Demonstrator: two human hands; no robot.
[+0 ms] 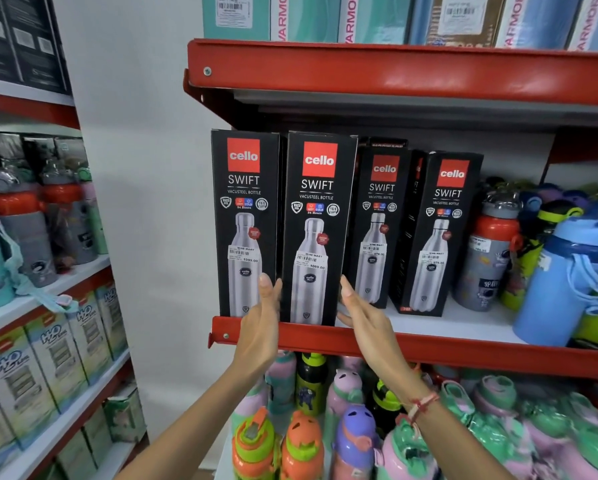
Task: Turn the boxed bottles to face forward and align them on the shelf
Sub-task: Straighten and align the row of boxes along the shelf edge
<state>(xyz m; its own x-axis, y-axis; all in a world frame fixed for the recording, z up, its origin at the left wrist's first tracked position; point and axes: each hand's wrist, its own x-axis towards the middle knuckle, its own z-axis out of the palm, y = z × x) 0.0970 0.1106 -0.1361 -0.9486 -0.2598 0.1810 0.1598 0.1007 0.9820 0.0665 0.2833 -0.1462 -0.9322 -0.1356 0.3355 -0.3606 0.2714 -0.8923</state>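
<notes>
A red-fronted shelf (464, 351) carries four tall black boxes standing upright, long axis vertical, printed faces turned outward. Above it another red shelf (394, 74) holds teal and blue cartons, some lettered "ARMOR". The two larger boxes stand at the shelf's left end, right at the front lip: the leftmost box (245, 223) and, just beside it, the second box (316, 230), whose top leans slightly right. The third box (379, 226) sits further back, and the fourth box (436, 233) is angled so its left side panel shows too. Each front reads "cello SWIFT VACUSTEEL BOTTLE", with "HOT COLD 24 Hours" badges, a steel bottle picture and a white "NINE MART" price sticker: 1099.00 on the two big ones. Loose bottles crowd the right end of the shelf: a grey bottle with a red collar (488, 251) close to the fourth box, and a blue bottle (564, 282) near the front lip. Colourful children's bottles (304, 441) fill the shelf below. The left hand (261, 327) and right hand (363, 317) are both flat, fingers extended, palms facing each other against the second box's lower sides. A red thread band (420, 405) circles the right wrist.
</notes>
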